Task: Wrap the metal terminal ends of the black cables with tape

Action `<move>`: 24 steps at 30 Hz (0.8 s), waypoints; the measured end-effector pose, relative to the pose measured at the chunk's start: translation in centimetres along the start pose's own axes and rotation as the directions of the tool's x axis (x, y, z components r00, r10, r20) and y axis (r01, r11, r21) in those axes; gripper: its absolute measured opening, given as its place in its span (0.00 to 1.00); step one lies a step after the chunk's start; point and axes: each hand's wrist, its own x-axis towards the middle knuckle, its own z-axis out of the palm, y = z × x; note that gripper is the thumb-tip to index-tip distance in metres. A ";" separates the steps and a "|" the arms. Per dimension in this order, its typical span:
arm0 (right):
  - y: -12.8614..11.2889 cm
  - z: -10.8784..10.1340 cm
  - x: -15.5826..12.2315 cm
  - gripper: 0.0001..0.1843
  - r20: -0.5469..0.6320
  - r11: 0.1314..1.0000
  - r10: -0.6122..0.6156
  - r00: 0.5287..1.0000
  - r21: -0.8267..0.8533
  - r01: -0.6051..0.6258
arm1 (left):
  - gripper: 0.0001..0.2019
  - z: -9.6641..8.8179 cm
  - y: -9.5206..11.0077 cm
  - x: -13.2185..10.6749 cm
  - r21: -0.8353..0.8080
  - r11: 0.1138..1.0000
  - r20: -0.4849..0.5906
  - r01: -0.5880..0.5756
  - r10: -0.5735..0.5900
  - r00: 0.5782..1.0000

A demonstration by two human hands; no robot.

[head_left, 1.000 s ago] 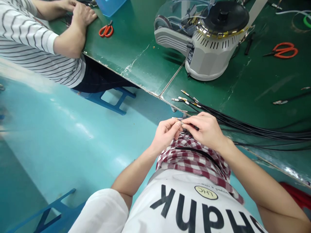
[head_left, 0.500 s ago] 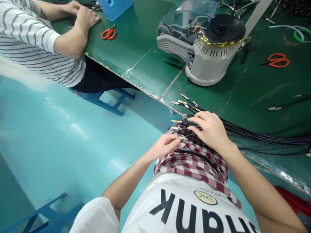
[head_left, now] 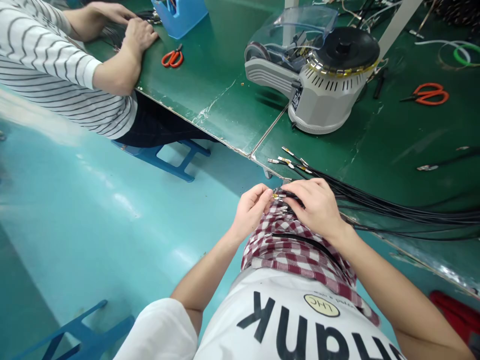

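Note:
Black cables (head_left: 378, 206) run from the right along the table's front edge, their metal connector ends pointing left. My right hand (head_left: 313, 202) is closed around several of them just behind the ends, over my lap. At the tip of the held ends, my left hand (head_left: 254, 207) pinches a small connector end with a yellow mark (head_left: 276, 196) between thumb and fingers. More cable ends (head_left: 287, 161) lie loose on the table corner beyond my right hand. Another end (head_left: 284, 209) pokes out below my right fingers.
A grey tape dispenser (head_left: 318, 100) stands ahead on the green table (head_left: 393, 150). Red-handled scissors (head_left: 431, 94) lie to its right, and another pair (head_left: 172, 57) to its left. A co-worker in a striped sleeve (head_left: 48, 55) sits at left beside a blue holder (head_left: 183, 17).
My left hand has moved up and away from me, to the tips of the held cables. My right hand has shifted slightly left and gathers the ends closer together.

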 end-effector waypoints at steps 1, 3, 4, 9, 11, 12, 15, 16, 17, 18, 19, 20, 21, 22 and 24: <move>-0.1 0.3 0.2 0.09 -0.009 1.000 -0.025 1.000 0.018 0.026 | 0.19 0.0 0.2 -0.2 0.010 1.000 -0.001 -0.008 0.008 1.000; -0.3 0.8 0.3 0.07 -0.044 0.996 -0.057 0.997 0.062 0.060 | 0.18 0.0 0.4 -0.5 0.018 1.000 -0.001 -0.018 0.018 1.000; -0.2 1.0 0.2 0.06 -0.067 0.994 -0.059 0.996 0.087 0.064 | 0.18 0.0 0.4 -0.6 0.020 1.000 -0.006 -0.020 0.021 1.000; -0.2 1.2 0.0 0.08 -0.103 0.991 -0.025 0.994 0.128 0.038 | 0.17 0.2 0.1 -0.9 0.078 0.995 -0.049 -0.054 0.058 0.997; -0.3 1.1 0.0 0.09 -0.080 0.994 -0.033 0.996 0.103 0.041 | 0.17 0.3 0.0 -1.0 0.105 0.992 -0.057 -0.070 0.076 0.995; -0.4 1.1 0.0 0.09 -0.073 0.995 -0.035 0.997 0.092 0.042 | 0.16 0.3 -0.1 -1.1 0.115 0.991 -0.059 -0.072 0.079 0.995; -0.6 1.1 0.0 0.09 -0.067 0.997 -0.040 0.997 0.064 0.044 | 0.16 0.4 -0.3 -1.2 0.125 0.990 -0.063 -0.070 0.078 0.995; -0.6 1.1 0.0 0.09 -0.065 0.997 -0.038 0.997 0.064 0.042 | 0.16 0.4 -0.3 -1.3 0.124 0.990 -0.066 -0.071 0.080 0.995; -0.6 1.1 0.0 0.09 -0.059 0.997 -0.031 0.998 0.075 0.035 | 0.16 0.4 -0.4 -1.3 0.124 0.990 -0.067 -0.074 0.083 0.994; -0.6 1.1 0.0 0.09 -0.047 0.995 -0.017 0.999 0.098 0.021 | 0.17 0.4 -0.4 -1.3 0.126 0.989 -0.068 -0.076 0.085 0.994; -0.6 1.1 0.0 0.09 -0.031 0.991 0.002 1.000 0.131 0.003 | 0.17 0.5 -0.4 -1.3 0.131 0.988 -0.067 -0.077 0.087 0.994; -0.6 1.1 0.0 0.08 -0.014 0.987 0.017 1.000 0.163 -0.015 | 0.17 0.5 -0.5 -1.3 0.138 0.987 -0.065 -0.077 0.087 0.994; -0.6 1.0 0.0 0.08 -0.001 0.983 0.027 1.000 0.183 -0.027 | 0.17 0.5 -0.5 -1.3 0.146 0.987 -0.066 -0.074 0.085 0.994; -0.6 0.9 0.0 0.08 0.008 0.983 0.028 1.000 0.184 -0.029 | 0.16 0.5 -0.5 -1.3 0.151 0.986 -0.068 -0.070 0.081 0.994; -0.6 0.8 0.1 0.09 0.009 0.989 0.010 1.000 0.145 -0.011 | 0.16 0.5 -0.6 -1.4 0.156 0.986 -0.080 -0.059 0.072 0.994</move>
